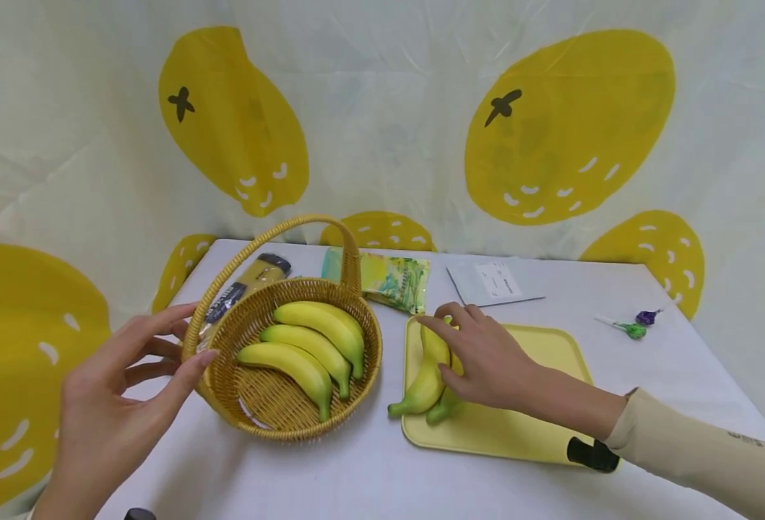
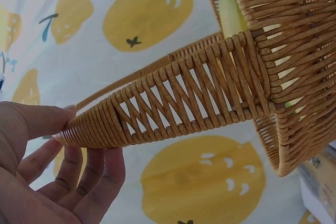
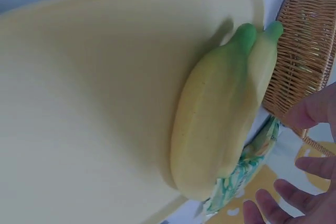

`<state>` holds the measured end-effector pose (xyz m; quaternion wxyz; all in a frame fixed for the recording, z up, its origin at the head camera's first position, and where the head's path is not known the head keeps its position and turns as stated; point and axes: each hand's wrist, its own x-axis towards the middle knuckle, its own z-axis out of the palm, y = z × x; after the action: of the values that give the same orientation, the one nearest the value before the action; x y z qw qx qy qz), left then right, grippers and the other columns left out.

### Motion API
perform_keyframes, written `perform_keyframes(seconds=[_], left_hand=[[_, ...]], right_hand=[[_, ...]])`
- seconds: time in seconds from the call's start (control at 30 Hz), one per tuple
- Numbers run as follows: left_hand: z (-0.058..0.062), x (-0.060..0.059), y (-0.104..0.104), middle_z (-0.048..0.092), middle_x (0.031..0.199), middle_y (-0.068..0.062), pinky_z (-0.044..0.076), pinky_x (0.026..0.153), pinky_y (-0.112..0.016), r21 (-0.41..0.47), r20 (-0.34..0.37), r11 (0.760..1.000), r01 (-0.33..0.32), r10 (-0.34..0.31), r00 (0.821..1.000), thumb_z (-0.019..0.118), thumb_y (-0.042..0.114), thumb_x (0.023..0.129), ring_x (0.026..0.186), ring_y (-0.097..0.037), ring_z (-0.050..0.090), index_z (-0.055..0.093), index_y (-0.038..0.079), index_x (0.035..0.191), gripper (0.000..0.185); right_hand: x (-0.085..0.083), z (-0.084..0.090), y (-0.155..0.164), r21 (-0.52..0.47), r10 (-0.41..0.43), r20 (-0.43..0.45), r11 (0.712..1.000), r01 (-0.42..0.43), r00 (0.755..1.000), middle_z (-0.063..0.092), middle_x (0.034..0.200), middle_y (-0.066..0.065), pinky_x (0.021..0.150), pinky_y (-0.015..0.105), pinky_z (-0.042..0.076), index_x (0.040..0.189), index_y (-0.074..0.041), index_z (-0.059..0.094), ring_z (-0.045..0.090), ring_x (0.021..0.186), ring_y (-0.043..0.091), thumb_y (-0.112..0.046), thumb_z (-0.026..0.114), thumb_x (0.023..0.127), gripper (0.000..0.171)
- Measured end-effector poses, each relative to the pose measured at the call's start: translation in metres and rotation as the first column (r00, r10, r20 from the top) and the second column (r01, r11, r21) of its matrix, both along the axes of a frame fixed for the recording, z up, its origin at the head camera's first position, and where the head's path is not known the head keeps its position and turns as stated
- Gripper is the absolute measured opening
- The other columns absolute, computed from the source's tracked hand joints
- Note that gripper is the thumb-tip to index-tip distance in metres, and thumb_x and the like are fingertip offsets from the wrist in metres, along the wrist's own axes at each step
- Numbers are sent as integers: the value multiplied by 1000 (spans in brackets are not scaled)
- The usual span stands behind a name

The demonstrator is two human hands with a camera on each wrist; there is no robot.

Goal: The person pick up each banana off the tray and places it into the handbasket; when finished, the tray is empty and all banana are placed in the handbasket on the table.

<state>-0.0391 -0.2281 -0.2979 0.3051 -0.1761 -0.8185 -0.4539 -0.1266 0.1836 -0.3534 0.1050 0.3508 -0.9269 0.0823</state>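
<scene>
In the head view my left hand [image 1: 115, 390] pinches the handle of a woven wicker basket [image 1: 294, 435]. The left wrist view has the thumb above the handle [image 2: 157, 103] and the other fingers below it. Three bananas [image 1: 294, 355] lie side by side inside. To the right, two bananas [image 1: 429, 379] rest on a yellow tray [image 1: 512, 437], their green-tipped ends towards me. My right hand [image 1: 489, 361] hovers over them with fingers spread and partly covers them. Seen from the right wrist, these bananas [image 3: 210, 124] lie against each other, apart from the fingertips [image 3: 265, 198].
Behind the basket lie a dark-and-tan packet [image 1: 261, 271] and a green-yellow packet [image 1: 398, 278]. A silvery packet [image 1: 493, 282] sits beyond the tray. Two wrapped lollipops [image 1: 633, 331] are at the right. A black item [image 1: 592, 453] shows at the tray's near right corner. A fruit-print curtain hangs behind.
</scene>
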Motion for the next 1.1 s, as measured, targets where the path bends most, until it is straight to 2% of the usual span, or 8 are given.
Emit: perform_keyframes(seconds=[0.13,0.33,0.47,0.7,0.9,1.1], left_hand=[[2,1,-2,70,106,-11,60,78,-15,-11,28,1000,-7,8,1000,85,-24,71,84,-11,68,72,1,134,69],[4,-1,-1,71,104,-8,60,78,-15,-20,39,1000,-5,6,999,85,-24,71,84,-10,68,72,4,135,71],[2,-1,-1,70,104,-9,60,77,-14,-6,32,1000,-6,6,999,85,-24,71,83,-11,68,72,2,134,69],[1,-1,-1,69,104,-11,60,77,-14,4,15,1000,3,-3,1000,84,-24,72,83,-13,68,71,-1,134,67],[0,-1,-1,69,103,-11,60,77,-14,10,9,1000,5,-5,1000,84,-24,72,83,-13,68,71,-1,134,67],[2,0,-1,69,105,-10,60,77,-14,5,27,1000,-8,8,1000,84,-25,72,84,-12,67,71,0,134,68]], right_hand=[[3,-12,4,-17,-72,1,997,72,997,56,132,16,72,43,52,148,-14,59,55,102,38,-19,78,82,68],[8,-27,10,-35,-145,1,989,145,989,51,138,22,73,48,54,147,-7,59,54,104,43,-28,80,81,72],[9,-32,11,-26,-185,16,982,185,983,49,140,24,74,51,56,149,-7,56,54,108,45,-31,78,82,75],[10,-37,12,11,-256,63,967,256,965,51,136,28,71,52,57,153,-5,51,56,108,46,-32,75,82,80],[12,-40,17,58,-307,117,951,302,944,51,136,27,67,49,56,153,-2,49,56,105,43,-29,75,78,84],[11,-45,25,47,-315,110,949,312,943,53,133,25,57,43,53,152,-2,49,57,99,39,-26,77,77,84]])
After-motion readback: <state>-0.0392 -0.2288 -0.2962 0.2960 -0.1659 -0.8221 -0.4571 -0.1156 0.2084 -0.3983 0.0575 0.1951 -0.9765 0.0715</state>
